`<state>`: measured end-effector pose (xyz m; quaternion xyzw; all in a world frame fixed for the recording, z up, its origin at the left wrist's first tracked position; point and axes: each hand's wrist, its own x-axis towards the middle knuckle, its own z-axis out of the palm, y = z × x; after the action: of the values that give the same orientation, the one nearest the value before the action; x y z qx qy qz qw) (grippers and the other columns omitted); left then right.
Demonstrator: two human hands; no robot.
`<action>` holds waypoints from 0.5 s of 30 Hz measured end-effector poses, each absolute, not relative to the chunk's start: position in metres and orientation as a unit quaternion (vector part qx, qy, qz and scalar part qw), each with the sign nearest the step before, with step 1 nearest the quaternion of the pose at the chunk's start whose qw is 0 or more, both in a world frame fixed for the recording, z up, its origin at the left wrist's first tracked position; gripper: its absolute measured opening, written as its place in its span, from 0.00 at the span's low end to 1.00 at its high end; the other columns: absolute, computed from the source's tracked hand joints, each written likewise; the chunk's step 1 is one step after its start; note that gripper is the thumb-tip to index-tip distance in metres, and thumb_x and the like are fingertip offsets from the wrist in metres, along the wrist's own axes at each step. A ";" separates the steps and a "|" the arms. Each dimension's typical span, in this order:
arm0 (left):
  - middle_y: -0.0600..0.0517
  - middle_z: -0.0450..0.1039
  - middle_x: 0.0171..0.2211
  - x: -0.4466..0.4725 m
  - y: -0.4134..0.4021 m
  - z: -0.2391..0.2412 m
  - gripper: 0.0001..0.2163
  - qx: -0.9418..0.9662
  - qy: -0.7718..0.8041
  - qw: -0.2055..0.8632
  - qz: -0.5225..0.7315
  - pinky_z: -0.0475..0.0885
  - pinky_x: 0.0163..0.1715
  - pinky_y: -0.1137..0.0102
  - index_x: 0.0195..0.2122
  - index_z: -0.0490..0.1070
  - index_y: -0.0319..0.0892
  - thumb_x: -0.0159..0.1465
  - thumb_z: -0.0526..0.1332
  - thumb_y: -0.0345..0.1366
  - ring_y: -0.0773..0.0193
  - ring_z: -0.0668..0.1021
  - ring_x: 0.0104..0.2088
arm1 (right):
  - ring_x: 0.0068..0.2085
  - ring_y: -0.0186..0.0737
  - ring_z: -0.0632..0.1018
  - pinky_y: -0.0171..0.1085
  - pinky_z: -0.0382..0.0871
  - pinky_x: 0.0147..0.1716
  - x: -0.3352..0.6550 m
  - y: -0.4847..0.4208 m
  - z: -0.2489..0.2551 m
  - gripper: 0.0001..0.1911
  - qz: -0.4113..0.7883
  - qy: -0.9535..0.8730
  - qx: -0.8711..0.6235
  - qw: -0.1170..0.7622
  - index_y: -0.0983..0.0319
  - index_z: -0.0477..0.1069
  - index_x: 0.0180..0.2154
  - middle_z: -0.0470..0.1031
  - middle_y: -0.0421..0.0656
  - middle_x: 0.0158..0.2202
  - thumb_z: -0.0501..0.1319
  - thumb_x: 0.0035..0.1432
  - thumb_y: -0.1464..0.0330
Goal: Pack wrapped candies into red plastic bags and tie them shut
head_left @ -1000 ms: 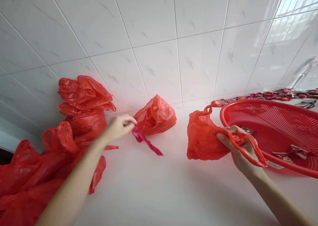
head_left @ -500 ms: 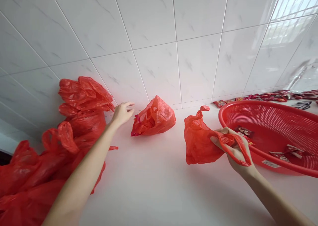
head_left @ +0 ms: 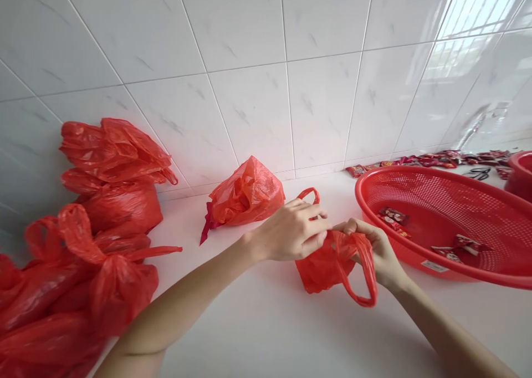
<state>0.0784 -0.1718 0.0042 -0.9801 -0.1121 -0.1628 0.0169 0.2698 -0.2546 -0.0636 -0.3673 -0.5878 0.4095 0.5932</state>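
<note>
A small red plastic bag (head_left: 318, 270) with loop handles hangs between my two hands, above the white counter. My right hand (head_left: 374, 248) grips its upper right side, and one handle loop droops below those fingers. Over the bag's upper left part, my left hand (head_left: 295, 231) has its fingers curled onto the plastic; the fingertips are partly hidden. Another handle loop rises behind the left hand. Just behind lies a crumpled red bag (head_left: 249, 195) on the counter, with a dark pink ribbon-like strip (head_left: 206, 223) at its left end.
Filled red plastic bags (head_left: 124, 206) are piled at the left against the tiled wall. To the right stands a red perforated basket (head_left: 449, 184) holding a few small wrapped packets (head_left: 393, 216). More packets (head_left: 432, 159) lie along the wall, near black-handled scissors (head_left: 477, 173).
My left hand has moved right, from beside the crumpled bag to the bag in my right hand. The held bag has come slightly left and lower. The view has shifted a little right.
</note>
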 end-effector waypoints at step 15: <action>0.52 0.78 0.42 0.030 -0.147 0.006 0.15 -0.941 -0.303 -0.148 -0.038 0.70 0.37 0.70 0.45 0.73 0.44 0.60 0.56 0.24 0.64 0.78 0.38 | 0.24 0.32 0.72 0.31 0.69 0.21 0.275 -0.255 -0.056 0.08 0.328 -0.577 -0.357 0.658 0.59 0.70 0.26 0.80 0.42 0.35 0.67 0.53 0.72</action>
<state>0.0295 -0.1472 0.0060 -0.9407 -0.3027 -0.0381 -0.1483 0.2752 -0.2545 -0.0559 -0.3566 -0.5772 0.3275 0.6576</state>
